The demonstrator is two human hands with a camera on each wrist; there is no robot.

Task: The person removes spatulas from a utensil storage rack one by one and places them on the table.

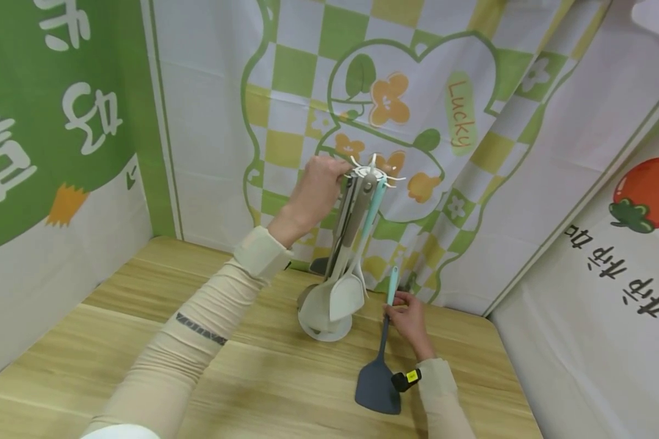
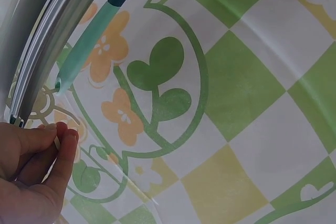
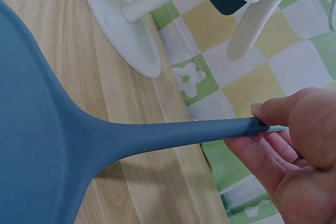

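Observation:
A white utensil rack [image 1: 373, 173] with curved hooks stands on the table, several utensils hanging from it. My left hand [image 1: 320, 186] is at its top and pinches one of the hooks, as the left wrist view shows at the fingers [image 2: 52, 150]. Right of the rack, my right hand [image 1: 409, 318] grips a spatula [image 1: 379, 387] between thumb and fingers where its dark shaft meets the teal handle. The spatula's broad blue-grey blade points down toward me. A white ladle [image 1: 314, 310] and a white slotted-looking spoon [image 1: 347, 297] hang low, close to the rack's round base [image 1: 335, 332].
The wooden table [image 1: 263, 378] ends at a checked cloth backdrop [image 1: 296, 73] just behind the rack. Printed cloth walls stand at left and right. A small black device with a yellow label [image 1: 406, 380] sits at the right wrist.

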